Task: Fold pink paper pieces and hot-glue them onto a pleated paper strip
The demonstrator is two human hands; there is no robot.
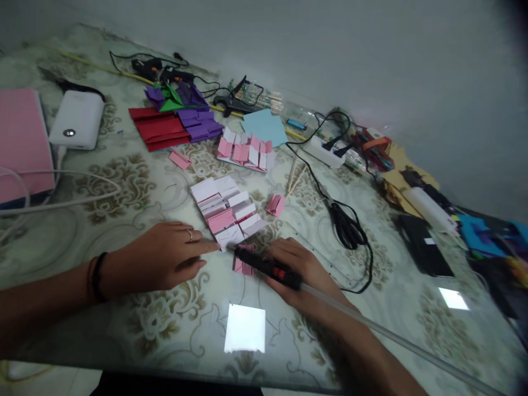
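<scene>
My right hand (pixel 297 264) grips a black glue gun (pixel 268 265), and a long translucent glue stick (pixel 396 333) sticks out of its back end. The gun's tip is at the near corner of a card of folded white and pink paper (pixel 220 220). My left hand (pixel 173 256) holds nothing; its index finger reaches to that same corner and its thumb stands apart. Partly hidden under the gun lies a small folded pink paper (pixel 243 265). Another small pink folded piece (pixel 276 205) sits to the right of the card.
Behind are a second pink-white folded card (pixel 245 148), red folded paper (pixel 159 129), purple folded paper (pixel 200 125) and a light blue sheet (pixel 266 126). A white power bank (pixel 78 119) lies left. At right are a power strip (pixel 324 151), a bundled black cable (pixel 346 225) and a black phone-like object (pixel 424 245).
</scene>
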